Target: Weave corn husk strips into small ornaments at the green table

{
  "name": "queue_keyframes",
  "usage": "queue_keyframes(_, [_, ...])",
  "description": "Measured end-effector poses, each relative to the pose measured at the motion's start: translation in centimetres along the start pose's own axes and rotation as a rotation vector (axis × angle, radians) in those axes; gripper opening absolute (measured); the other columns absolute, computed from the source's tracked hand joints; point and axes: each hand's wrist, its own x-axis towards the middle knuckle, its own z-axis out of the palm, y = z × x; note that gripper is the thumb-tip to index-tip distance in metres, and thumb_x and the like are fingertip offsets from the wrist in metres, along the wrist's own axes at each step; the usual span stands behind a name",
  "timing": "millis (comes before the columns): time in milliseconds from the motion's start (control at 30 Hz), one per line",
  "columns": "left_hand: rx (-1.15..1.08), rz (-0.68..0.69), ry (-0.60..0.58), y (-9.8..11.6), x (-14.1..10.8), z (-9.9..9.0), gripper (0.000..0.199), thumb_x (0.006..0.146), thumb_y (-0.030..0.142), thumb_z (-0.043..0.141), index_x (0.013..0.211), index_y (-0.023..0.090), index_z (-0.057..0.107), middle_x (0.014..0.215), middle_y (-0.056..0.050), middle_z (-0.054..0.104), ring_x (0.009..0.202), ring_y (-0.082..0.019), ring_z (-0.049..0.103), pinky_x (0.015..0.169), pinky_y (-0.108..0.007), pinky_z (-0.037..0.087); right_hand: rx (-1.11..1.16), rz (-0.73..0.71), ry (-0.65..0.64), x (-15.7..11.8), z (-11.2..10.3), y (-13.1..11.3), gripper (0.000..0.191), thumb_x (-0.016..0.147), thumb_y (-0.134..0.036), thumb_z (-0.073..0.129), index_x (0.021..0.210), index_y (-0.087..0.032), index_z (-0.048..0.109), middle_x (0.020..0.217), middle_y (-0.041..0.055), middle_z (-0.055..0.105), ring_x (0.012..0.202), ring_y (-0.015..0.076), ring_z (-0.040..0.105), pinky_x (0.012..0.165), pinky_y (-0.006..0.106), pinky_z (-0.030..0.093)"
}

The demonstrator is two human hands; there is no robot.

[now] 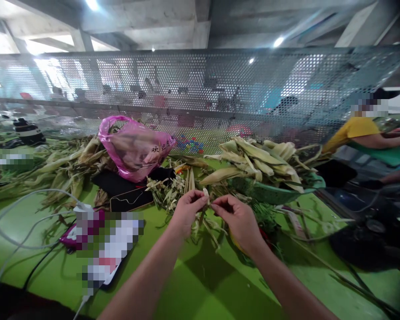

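My left hand (190,205) is closed in a pinch around a small pale strip of corn husk (206,193), whose tip sticks up above the fingers. Close beside it, my right hand (236,215) pinches the lower end of the same strip between thumb and fingertips. Thin husk shreds (210,229) hang or lie just below the hands; which, I cannot tell. Behind my left hand is a heap of short cut husk pieces (168,192). A green basket (280,194) piled with dried corn husks (260,160) stands beyond my right hand.
A pink plastic bag (133,146) stands behind a dark phone (131,200). To the left lie loose husks (75,166), a charging phone (115,253) and a purple power strip (83,229) with cables. A perforated metal screen (193,89) borders the green table (200,284). A person in yellow (356,131) sits at right.
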Motion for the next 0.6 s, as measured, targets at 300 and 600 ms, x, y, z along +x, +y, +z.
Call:
queue_keyframes(300, [-0.126, -0.101, 0.015, -0.2, -0.4, 0.6, 0.030, 0.058, 0.030, 0.080, 0.071, 0.015, 0.059, 0.066, 0.003, 0.054, 0.057, -0.006, 0.047, 0.056, -0.019, 0.036, -0.050, -0.037, -0.072, 0.2, -0.5, 0.3, 0.017, 0.077, -0.036, 0.065, 0.078, -0.019, 0.062, 0.071, 0.0007, 0.061, 0.066, 0.0155, 0.054, 0.063, 0.027, 0.044])
queue_keyframes(600, [0.214, -0.060, -0.138, -0.4, -0.3, 0.5, 0.030, 0.063, 0.037, 0.075, 0.075, 0.013, 0.062, 0.070, 0.000, 0.057, 0.065, -0.008, 0.047, 0.062, -0.021, 0.035, 0.129, 0.003, -0.069, 0.8, -1.3, 0.4, 0.022, 0.078, -0.037, 0.064, 0.088, -0.018, 0.067, 0.087, 0.0053, 0.068, 0.083, 0.0197, 0.060, 0.079, 0.033, 0.047])
